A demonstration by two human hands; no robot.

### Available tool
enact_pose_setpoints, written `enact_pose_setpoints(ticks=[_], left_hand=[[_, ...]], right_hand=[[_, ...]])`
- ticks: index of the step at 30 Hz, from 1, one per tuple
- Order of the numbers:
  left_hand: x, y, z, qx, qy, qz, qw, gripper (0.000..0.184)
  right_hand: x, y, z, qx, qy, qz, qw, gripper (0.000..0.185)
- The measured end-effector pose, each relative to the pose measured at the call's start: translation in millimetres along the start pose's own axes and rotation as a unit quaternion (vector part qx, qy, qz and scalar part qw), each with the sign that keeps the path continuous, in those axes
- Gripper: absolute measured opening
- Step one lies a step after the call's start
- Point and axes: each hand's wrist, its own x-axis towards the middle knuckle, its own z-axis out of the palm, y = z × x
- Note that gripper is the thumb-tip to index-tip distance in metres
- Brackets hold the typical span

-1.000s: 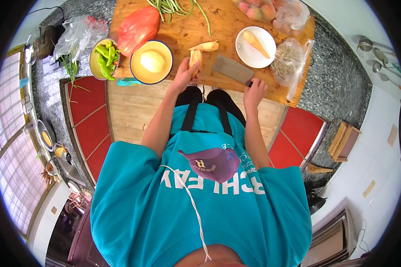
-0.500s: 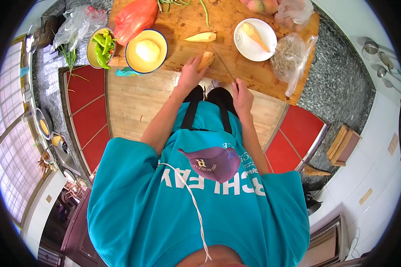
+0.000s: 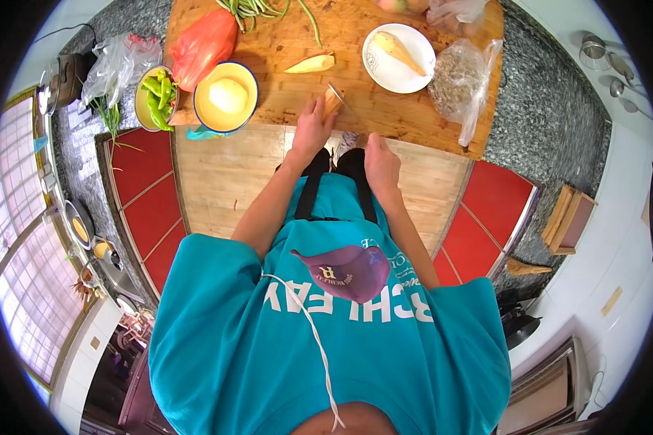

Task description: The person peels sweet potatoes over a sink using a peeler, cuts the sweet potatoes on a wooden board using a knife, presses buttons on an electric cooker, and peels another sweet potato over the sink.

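My left hand [image 3: 313, 129] is closed around a pale yellow, tapered vegetable piece [image 3: 331, 104] at the near edge of the wooden board [image 3: 283, 109]. My right hand [image 3: 381, 161] is a fist on a knife; its handle is hidden in the fingers. The knife's narrow blade [image 3: 337, 93] shows edge-on at the vegetable piece; I cannot tell how deep it sits. Another pale yellow tapered piece [image 3: 310, 64] lies farther back on the board. A similar long piece [image 3: 400, 54] rests on a white plate [image 3: 374, 72] to the right.
At the left stand a bowl of green peppers [image 3: 157, 96] and a yellow, blue-rimmed bowl [image 3: 248, 109] with something pale inside. Behind them lie a red plastic bag [image 3: 204, 49] and green beans [image 3: 248, 9]. A clear bag [image 3: 458, 81] of brownish stuff lies right of the plate.
The knife blade has moved left, from beside the vegetable piece onto it. My right hand has come slightly left and nearer my body. The whole view has shifted a little.
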Motion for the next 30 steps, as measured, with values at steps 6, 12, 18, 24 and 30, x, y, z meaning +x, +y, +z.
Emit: enact_pose_setpoints(ticks=[6, 12, 18, 24, 30], left_hand=[[-2, -1, 3, -0.001, -0.017, 0.0, 1.0, 0.048], [-4, -9, 3, 0.005, -0.018, 0.029, 0.999, 0.05], [8, -13, -10, -0.073, 0.0, 0.034, 0.997, 0.039], [10, -16, -18, -0.067, -0.081, -0.109, 0.988, 0.026], [13, -12, -14, -0.041, -0.058, -0.064, 0.995, 0.023]], right_hand=[[-7, -16, 8, -0.03, -0.047, 0.003, 0.998, 0.011], [0, -12, 19, 0.05, -0.118, 0.077, 0.989, 0.013], [18, -6, 21, 0.093, -0.069, 0.055, 0.992, 0.013], [16, -18, 5, 0.119, -0.076, 0.057, 0.988, 0.015], [11, -16, 9, 0.092, -0.059, 0.04, 0.993, 0.012]])
